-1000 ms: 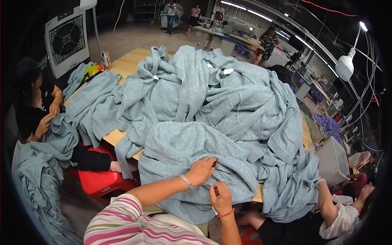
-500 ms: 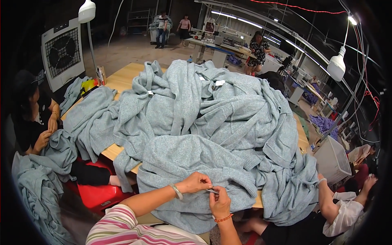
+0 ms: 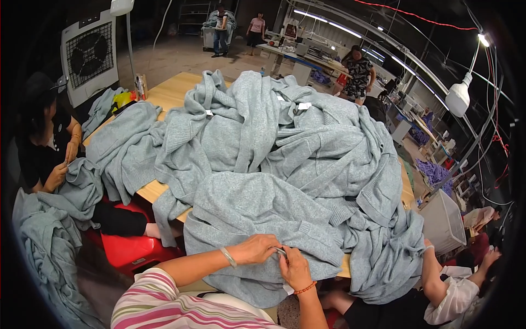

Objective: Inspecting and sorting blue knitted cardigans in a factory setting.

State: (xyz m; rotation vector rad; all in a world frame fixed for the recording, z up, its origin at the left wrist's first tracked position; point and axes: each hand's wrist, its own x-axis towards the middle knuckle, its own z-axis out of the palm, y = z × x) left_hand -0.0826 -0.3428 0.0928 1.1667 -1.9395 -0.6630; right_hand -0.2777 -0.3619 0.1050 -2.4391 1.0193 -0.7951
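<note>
A grey-blue knitted sweater lies spread over the near edge of the wooden table, in front of a big heap of the same sweaters. My left hand pinches the knit at its lower hem, a bangle on the wrist. My right hand, with a beaded bracelet, meets it and grips a small metal tool at the fabric. A white tag hangs just below my right hand.
A seated person on the left handles another sweater, by a red stool. A second worker sits lower right. A fan unit stands far left, a white bin on the right, lamps overhead, and people stand in the background.
My hands drew together on the near sweater's hem and my head leaned closer. The left hand slid back from the top of the fabric toward the right hand.
</note>
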